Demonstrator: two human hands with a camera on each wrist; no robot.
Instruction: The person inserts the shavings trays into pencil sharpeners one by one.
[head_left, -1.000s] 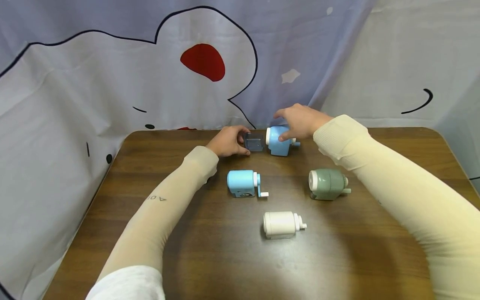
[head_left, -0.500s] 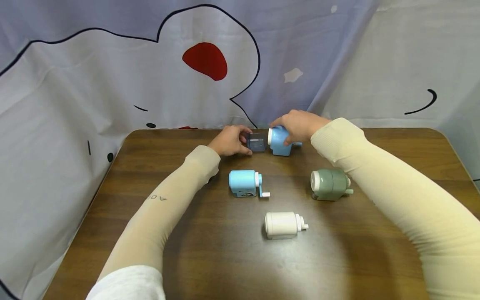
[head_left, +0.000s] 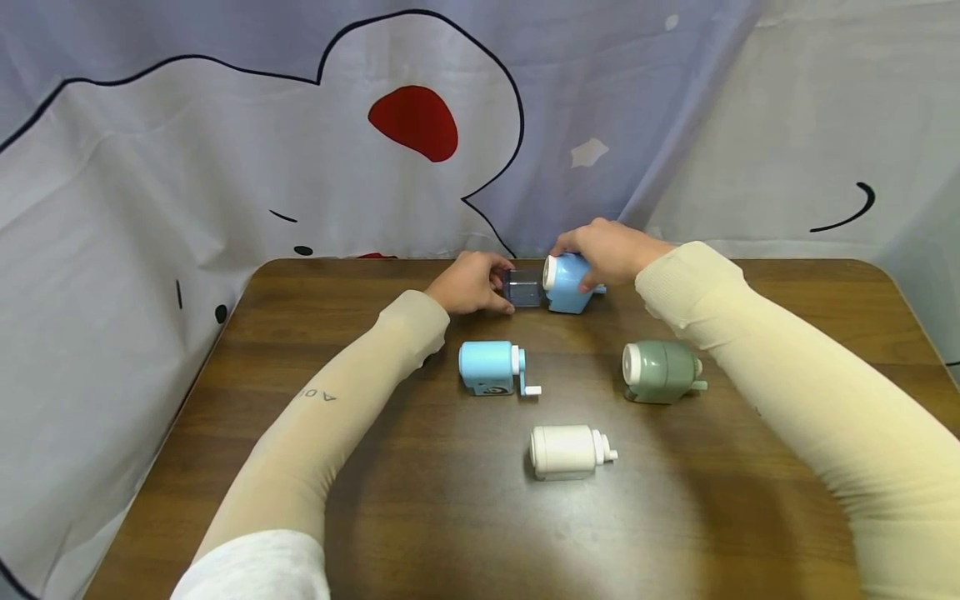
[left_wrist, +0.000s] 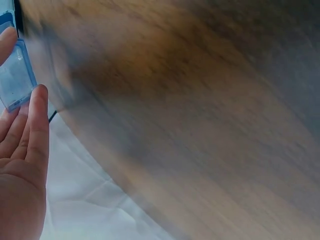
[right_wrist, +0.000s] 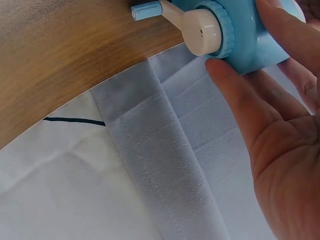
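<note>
At the back of the table, my left hand [head_left: 468,283] pinches a clear bluish shavings drawer [head_left: 523,288] between thumb and fingers. In the left wrist view the drawer [left_wrist: 17,75] sits at the far left edge, between thumb and fingertips. Just right of it, my right hand [head_left: 611,250] grips a blue crank pencil sharpener [head_left: 567,283] from above, thumb on the near side. The sharpener's white front ring faces the drawer and its body leans slightly. The right wrist view shows its crank handle [right_wrist: 147,10] pointing away from the hand [right_wrist: 280,135].
A light blue crank sharpener [head_left: 486,367] stands nearer on the wooden table [head_left: 420,517]. A white sharpener [head_left: 566,452] is closer still, and a green one [head_left: 660,372] stands at the right. A patterned cloth [head_left: 225,183] hangs behind the table's back edge.
My right hand has come down from above the blue sharpener and now grips it; the sharpener has tilted slightly. My left hand and the drawer have shifted slightly right in view.
</note>
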